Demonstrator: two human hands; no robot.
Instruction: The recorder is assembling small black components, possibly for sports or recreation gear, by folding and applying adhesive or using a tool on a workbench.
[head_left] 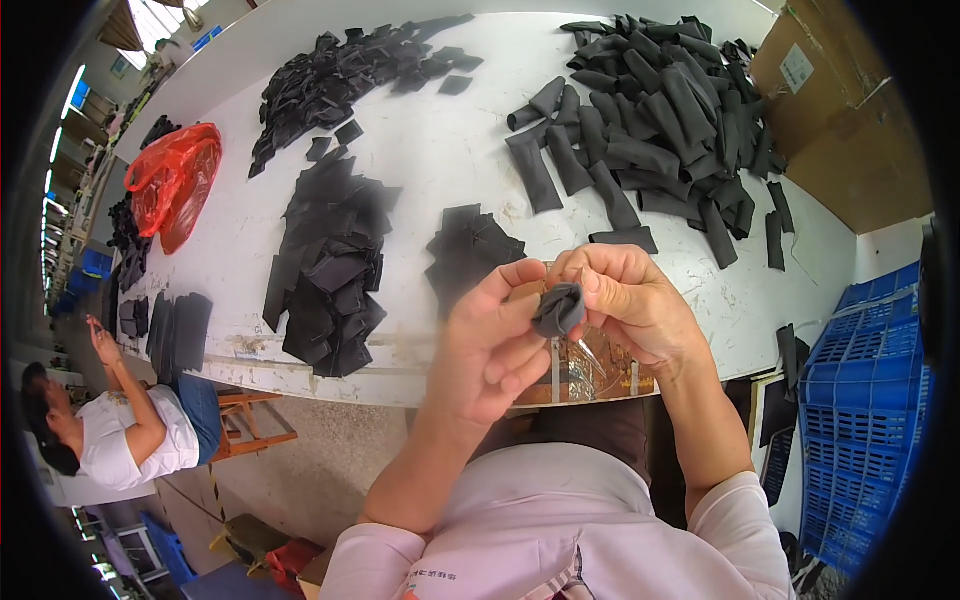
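Close in front of me, above the table's near edge, a small dark grey fabric tube (560, 310) is held with its open end up. My left hand (495, 345) is closed on its side, thumb and fingers pinching the cloth. My right hand (635, 305) pinches the tube's rim from the other side. Below the right fingers a slim, pointed silver metal tool (591, 353) sticks out; its kind and how it is held are hidden. Behind the left hand lies a stack of flat black fabric pieces (470, 245).
Many dark fabric tubes (660, 110) are heaped at the far right, beside a cardboard box (840, 110). Black fabric piles (330, 260) lie left of centre, a red plastic bag (175, 180) farther left. Blue crates (860, 400) stand at right. Another person (135, 425) sits at left.
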